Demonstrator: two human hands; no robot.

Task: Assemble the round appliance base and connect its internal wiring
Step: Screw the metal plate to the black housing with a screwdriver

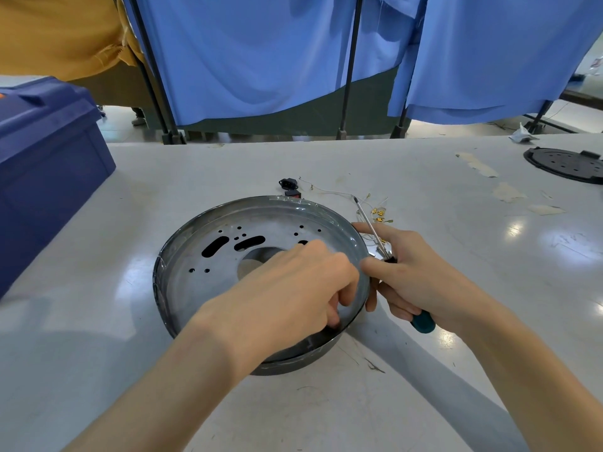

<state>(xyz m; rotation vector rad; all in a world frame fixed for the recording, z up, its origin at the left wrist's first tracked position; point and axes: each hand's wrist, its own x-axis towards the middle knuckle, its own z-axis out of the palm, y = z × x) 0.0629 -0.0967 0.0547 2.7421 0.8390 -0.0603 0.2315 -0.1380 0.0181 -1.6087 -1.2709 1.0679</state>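
A round metal base, a shallow pan with slots and small holes in its floor, lies on the white table in front of me. My left hand reaches inside it near the right wall with its fingers curled down; what they hold is hidden. My right hand sits just outside the right rim and grips a screwdriver with a teal handle, its shaft pointing away from me. Thin white wires with gold terminals lie behind the rim. A black power socket and a small red switch sit behind the base.
A big blue plastic bin stands at the left table edge. A black round perforated plate lies at the far right. Tape scraps stick to the table at right. Blue curtains on black stands hang behind the table.
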